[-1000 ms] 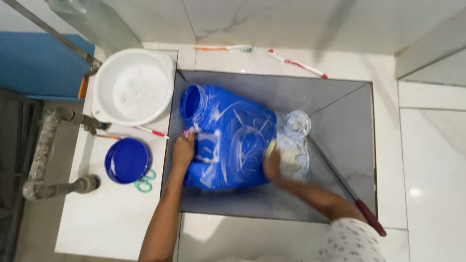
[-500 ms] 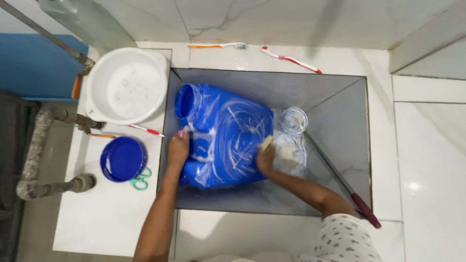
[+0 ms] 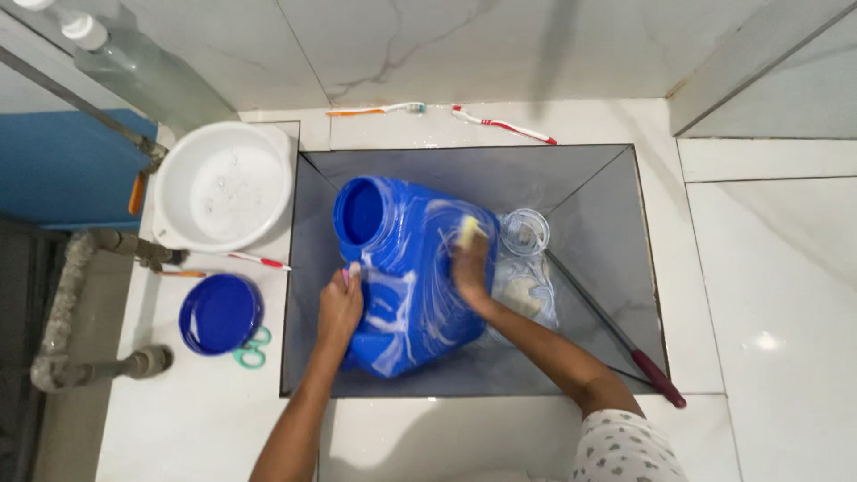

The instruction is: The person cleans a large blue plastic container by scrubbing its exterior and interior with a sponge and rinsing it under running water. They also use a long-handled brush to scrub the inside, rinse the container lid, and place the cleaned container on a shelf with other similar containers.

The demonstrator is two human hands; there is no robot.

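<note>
A large blue plastic container point(image 3: 406, 268) lies on its side in a grey recessed sink point(image 3: 589, 196), streaked with white soap foam, its open mouth pointing up-left. My left hand point(image 3: 340, 306) presses on its left side and steadies it. My right hand point(image 3: 470, 261) rests on its upper right part, closed on a small yellowish sponge point(image 3: 469, 231). A clear plastic jar point(image 3: 525, 268) lies just right of the blue container.
A white basin point(image 3: 223, 186) with soapy water stands left of the sink. A blue lid point(image 3: 219, 313) and green scissors point(image 3: 251, 349) lie below it. Two toothbrushes point(image 3: 500, 123) lie behind the sink, another point(image 3: 257, 261) at its left rim. A dark-handled stick point(image 3: 625, 348) leans across the sink's right side.
My right hand has moved with the sponge from the container's right side up and left over its top. My left hand stays on the left side.
</note>
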